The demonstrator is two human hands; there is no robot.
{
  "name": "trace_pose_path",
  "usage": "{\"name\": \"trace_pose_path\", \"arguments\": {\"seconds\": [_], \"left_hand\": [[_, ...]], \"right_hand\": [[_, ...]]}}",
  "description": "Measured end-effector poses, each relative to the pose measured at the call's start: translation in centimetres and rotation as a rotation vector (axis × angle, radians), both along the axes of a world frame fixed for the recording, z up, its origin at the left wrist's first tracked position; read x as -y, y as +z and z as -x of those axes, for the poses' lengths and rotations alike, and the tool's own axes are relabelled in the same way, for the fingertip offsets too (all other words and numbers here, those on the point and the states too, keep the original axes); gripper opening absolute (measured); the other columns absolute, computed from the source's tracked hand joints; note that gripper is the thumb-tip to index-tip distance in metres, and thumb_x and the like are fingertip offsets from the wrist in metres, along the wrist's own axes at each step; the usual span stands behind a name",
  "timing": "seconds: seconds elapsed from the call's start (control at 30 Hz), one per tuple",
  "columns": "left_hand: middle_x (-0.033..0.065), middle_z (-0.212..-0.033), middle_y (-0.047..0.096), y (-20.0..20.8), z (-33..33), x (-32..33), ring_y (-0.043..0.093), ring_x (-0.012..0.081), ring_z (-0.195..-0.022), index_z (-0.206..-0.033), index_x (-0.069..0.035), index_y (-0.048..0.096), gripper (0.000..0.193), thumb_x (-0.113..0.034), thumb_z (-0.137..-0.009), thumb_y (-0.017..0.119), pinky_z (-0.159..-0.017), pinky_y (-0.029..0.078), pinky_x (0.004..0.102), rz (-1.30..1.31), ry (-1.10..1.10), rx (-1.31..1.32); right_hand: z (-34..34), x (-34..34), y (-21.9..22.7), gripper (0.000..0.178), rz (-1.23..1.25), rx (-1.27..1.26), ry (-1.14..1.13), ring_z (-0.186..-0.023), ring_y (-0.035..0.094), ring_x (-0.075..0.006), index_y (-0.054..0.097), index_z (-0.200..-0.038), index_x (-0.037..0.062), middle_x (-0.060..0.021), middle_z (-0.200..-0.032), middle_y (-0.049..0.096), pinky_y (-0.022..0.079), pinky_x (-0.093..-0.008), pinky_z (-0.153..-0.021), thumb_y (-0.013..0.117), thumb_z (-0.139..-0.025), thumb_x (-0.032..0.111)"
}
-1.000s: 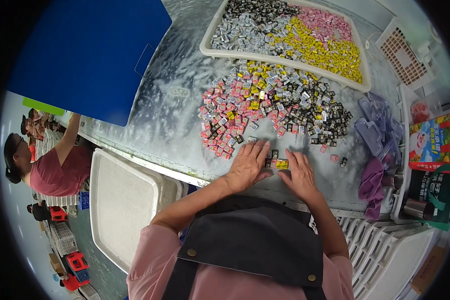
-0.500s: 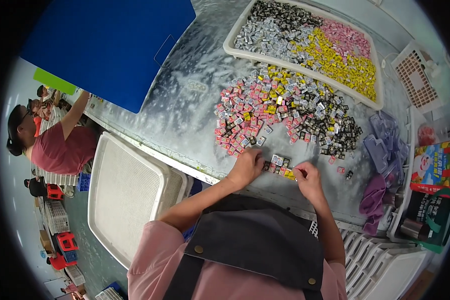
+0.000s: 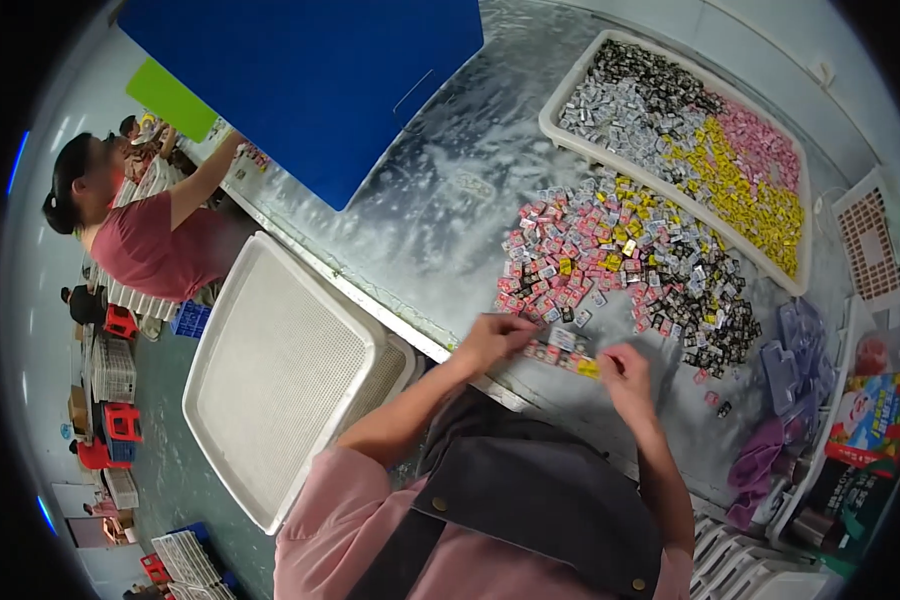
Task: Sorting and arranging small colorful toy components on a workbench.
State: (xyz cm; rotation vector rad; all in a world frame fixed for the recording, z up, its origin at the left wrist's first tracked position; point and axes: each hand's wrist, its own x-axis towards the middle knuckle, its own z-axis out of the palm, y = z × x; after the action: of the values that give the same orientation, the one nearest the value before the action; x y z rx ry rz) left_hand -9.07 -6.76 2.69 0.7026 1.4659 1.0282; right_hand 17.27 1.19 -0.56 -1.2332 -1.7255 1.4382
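Note:
My left hand [image 3: 494, 343] is at the left end of a short row of small block-like printed pieces [image 3: 560, 353], fingers closed against it. At the other end, beside a yellow piece [image 3: 587, 368], my right hand [image 3: 625, 375] is pinched; what lies between its fingertips is too small to make out. The row mixes pink, dark, whitish and yellow pieces, and looks more than one piece deep. Just beyond it spreads a loose heap of such pieces, with pink ones [image 3: 545, 262] at the left and black ones [image 3: 718, 310] at the right.
Behind the heap, a white tray [image 3: 660, 178] holds pieces grouped by colour. A blue board [image 3: 310, 85] covers the table's far left. Clear purple plastic trays [image 3: 798, 355] and a purple cloth [image 3: 758, 462] lie at right. White mesh trays [image 3: 275, 370] stand left; a co-worker [image 3: 150, 240] is beyond.
The view has shifted, so the table and heap appear farther right and lower. Both hands remain at the two ends of the row. The co-worker's arm still reaches toward the blue board.

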Motion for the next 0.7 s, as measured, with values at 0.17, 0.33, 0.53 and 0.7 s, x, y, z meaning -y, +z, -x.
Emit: {"name": "trace_pose_path", "arguments": {"seconds": [0.17, 0.33, 0.53, 0.7], "left_hand": [[0.0060, -0.082, 0.071, 0.5, 8.6, 0.6, 0.063, 0.0108, -0.067, -0.102, 0.004, 0.072, 0.024, -0.018, -0.093, 0.070, -0.061, 0.051, 0.0266, -0.066, 0.173, -0.075], [0.0073, -0.077, 0.070, -2.4, 17.2, 0.7, 0.062, 0.0120, -0.062, -0.101, 0.006, 0.072, 0.019, -0.011, -0.093, 0.067, -0.057, 0.051, 0.0267, -0.104, 0.270, -0.405], [0.0095, -0.072, 0.069, -4.0, 22.0, -0.1, 0.063, 0.0137, -0.061, -0.096, 0.007, 0.071, 0.019, -0.009, -0.093, 0.064, -0.056, 0.051, 0.0296, -0.101, 0.265, -0.855], [0.0251, -0.112, 0.062, -1.9, 18.5, -2.6, 0.059, 0.0411, -0.104, -0.117, 0.007, 0.063, 0.031, -0.011, -0.092, 0.062, -0.093, 0.047, 0.0454, -0.225, 0.240, -1.531]], "right_hand": [[10.6, -1.9, 0.6, 0.007, -0.218, -0.184, 0.093, -0.067, 0.055, -0.0074, 0.068, -0.095, -0.0001, -0.0017, -0.075, 0.063, 0.045, -0.0258, -0.059, 0.065, -0.092, 0.005], [19.6, -1.8, 0.3, 0.017, -0.192, 0.038, 0.177, -0.067, 0.065, -0.0192, 0.069, -0.102, 0.0051, -0.0124, -0.074, 0.066, 0.050, -0.0363, -0.062, 0.058, -0.089, 0.004], [17.4, -0.3, 2.0, 0.029, -0.348, -0.113, 0.194, -0.089, 0.063, -0.0426, 0.058, -0.117, -0.0015, -0.0230, -0.096, 0.064, 0.052, -0.0462, -0.079, 0.061, -0.089, 0.006], [5.8, -4.1, 1.7, 0.031, -0.522, 0.054, -0.075, -0.101, 0.060, -0.0411, 0.058, -0.120, 0.0029, -0.0209, -0.110, 0.060, 0.050, -0.0461, -0.086, 0.061, -0.089, 0.004]]}}
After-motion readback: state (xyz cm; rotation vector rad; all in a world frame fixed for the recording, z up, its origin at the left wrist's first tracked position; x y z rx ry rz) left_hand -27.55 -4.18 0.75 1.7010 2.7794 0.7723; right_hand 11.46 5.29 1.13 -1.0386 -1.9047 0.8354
